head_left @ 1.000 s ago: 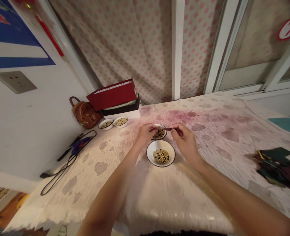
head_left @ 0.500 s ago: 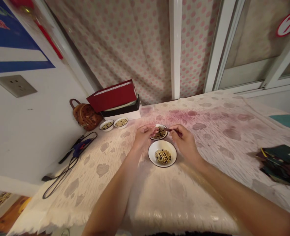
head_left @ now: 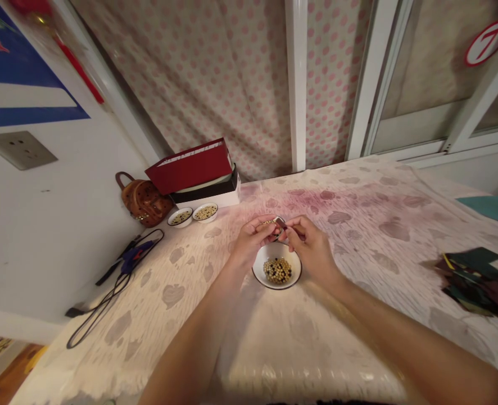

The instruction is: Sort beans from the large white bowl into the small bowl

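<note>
Patterned tablecloth (head_left: 371, 225): above a white bowl of mixed beans (head_left: 297, 270), my right hand (head_left: 312, 250) pinches a small dark tool (head_left: 281, 224); my left hand (head_left: 251, 243) curls closed beside it.

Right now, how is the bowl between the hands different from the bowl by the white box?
The near bowl, between the hands, holds pale and dark beads mixed; the far bowl, by the white box, holds mostly pale ones. The near bowl has the left hand and right hand at its far rim; the far bowl stands untouched. The near bowl looks bigger, maybe just closer. Both are round, white, dark-rimmed.
</note>
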`<action>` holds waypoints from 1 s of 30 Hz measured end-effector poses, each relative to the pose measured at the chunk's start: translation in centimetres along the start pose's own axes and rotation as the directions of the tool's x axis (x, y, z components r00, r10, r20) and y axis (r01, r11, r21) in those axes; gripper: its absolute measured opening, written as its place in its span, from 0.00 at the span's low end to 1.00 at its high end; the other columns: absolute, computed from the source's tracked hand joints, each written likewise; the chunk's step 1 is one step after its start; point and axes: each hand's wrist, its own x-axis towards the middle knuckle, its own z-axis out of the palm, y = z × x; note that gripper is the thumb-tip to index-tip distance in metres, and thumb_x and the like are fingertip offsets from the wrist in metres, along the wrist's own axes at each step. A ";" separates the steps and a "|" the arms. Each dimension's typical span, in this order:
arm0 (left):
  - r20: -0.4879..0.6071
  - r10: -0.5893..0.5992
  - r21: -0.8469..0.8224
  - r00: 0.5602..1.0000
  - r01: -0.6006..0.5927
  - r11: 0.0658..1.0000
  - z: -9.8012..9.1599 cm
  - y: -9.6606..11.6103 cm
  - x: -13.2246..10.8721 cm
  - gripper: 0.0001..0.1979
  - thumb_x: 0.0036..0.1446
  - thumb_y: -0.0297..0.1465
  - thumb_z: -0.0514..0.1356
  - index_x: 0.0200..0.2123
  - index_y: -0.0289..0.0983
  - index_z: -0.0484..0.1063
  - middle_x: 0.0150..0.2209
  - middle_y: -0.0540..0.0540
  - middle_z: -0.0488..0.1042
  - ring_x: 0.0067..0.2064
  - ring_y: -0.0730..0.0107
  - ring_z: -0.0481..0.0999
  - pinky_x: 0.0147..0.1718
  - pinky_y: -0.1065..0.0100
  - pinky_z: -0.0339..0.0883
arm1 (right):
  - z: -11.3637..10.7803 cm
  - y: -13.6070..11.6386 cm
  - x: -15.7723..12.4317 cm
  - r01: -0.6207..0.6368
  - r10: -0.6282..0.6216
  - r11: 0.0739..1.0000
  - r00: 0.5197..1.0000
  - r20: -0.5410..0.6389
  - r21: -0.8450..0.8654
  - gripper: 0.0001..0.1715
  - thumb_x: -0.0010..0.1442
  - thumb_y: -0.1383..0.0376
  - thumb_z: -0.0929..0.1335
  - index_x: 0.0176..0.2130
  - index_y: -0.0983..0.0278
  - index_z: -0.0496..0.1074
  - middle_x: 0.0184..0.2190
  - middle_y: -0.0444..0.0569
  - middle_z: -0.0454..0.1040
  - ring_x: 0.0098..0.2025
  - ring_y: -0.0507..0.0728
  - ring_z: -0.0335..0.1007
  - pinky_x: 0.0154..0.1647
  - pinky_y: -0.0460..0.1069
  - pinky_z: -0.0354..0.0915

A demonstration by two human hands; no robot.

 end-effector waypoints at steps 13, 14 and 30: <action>-0.027 0.078 0.038 0.997 -0.077 0.996 0.5 -0.3 -0.1 0.24 0.44 0.37 0.78 0.44 0.34 0.81 0.35 0.44 0.83 0.37 0.68 0.80 0.47 0.62 0.72 | -0.1 0.8 0.0 0.007 -0.005 0.998 0.999 0.044 -0.065 0.05 0.64 0.61 0.66 0.40 0.59 0.68 0.29 0.45 0.80 0.27 0.55 0.74 0.27 0.49 0.67; -0.030 0.082 0.038 0.996 -0.081 0.996 0.5 -0.3 -0.1 0.24 0.44 0.37 0.78 0.44 0.34 0.81 0.34 0.45 0.83 0.37 0.68 0.80 0.47 0.62 0.72 | -0.1 0.8 0.0 0.010 -0.007 0.997 0.999 0.046 -0.072 0.05 0.64 0.61 0.66 0.40 0.59 0.68 0.29 0.44 0.80 0.27 0.55 0.74 0.27 0.49 0.66; 0.047 0.085 0.311 0.995 -0.095 0.946 -0.6 2.0 -0.7 0.19 0.49 0.37 0.74 0.42 0.35 0.79 0.38 0.42 0.84 0.41 0.63 0.82 0.45 0.64 0.71 | -0.5 0.1 0.4 0.065 -0.070 0.996 0.993 -0.095 -0.056 0.03 0.62 0.62 0.66 0.37 0.59 0.67 0.28 0.43 0.75 0.29 0.54 0.71 0.34 0.51 0.64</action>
